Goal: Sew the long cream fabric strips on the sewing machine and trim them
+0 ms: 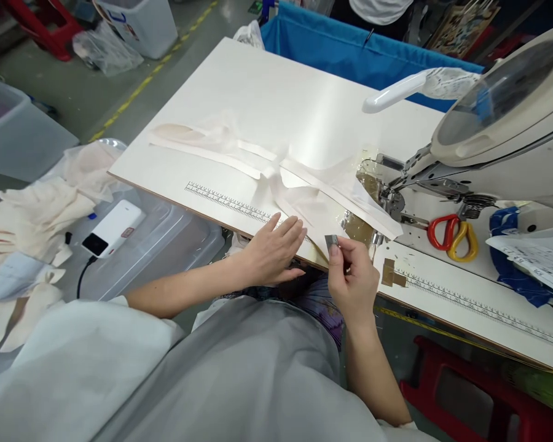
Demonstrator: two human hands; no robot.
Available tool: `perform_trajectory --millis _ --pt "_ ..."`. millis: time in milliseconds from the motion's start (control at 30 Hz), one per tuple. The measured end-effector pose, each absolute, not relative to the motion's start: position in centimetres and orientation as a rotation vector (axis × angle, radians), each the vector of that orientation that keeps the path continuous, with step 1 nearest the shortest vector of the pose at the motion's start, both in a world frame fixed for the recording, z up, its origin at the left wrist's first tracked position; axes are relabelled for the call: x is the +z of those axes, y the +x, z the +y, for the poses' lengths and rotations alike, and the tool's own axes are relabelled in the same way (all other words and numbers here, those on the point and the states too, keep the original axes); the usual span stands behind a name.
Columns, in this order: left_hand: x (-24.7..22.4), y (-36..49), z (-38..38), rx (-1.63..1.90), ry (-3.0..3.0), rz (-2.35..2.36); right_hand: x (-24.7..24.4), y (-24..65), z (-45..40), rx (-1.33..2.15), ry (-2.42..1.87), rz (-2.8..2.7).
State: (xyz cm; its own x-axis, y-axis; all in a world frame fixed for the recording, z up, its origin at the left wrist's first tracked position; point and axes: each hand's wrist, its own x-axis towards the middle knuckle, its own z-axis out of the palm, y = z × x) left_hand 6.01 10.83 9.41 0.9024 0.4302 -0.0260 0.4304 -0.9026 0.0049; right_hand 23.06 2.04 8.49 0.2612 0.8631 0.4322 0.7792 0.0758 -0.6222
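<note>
My left hand (274,248) is stretched out over the front edge of the white table (258,80), fingers extended and holding nothing. My right hand (354,276) pinches a small dark grey piece (330,242), perhaps a label, between thumb and fingers; its exact kind is unclear. Just beyond both hands, pale cream fabric (313,205) with stiff straight strips lies loosely across the tabletop. One end of it reaches the sewing machine (483,159), near the needle area. A printed ruler scale (230,199) runs along the table edge by my left hand.
Red and yellow-handled scissors (451,236) lie by the machine. Printed papers (537,255) rest at the right. A blue cloth bin (322,46) stands behind the table. At the left, a white device (115,228) with a cable sits on a clear plastic lid beside piled fabric (41,212).
</note>
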Motion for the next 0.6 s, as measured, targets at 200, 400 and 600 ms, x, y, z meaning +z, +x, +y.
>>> perform_trajectory --millis 200,400,600 --pt "9.5 5.9 10.3 0.009 3.094 0.666 7.3 24.4 6.1 0.061 -1.707 -1.864" --pt "9.5 6.0 10.3 0.025 3.125 0.663 7.1 24.7 7.4 0.026 -1.732 -2.014" --pt "9.5 6.0 10.2 0.016 3.115 0.665 7.2 24.4 7.7 0.028 -1.761 -2.032"
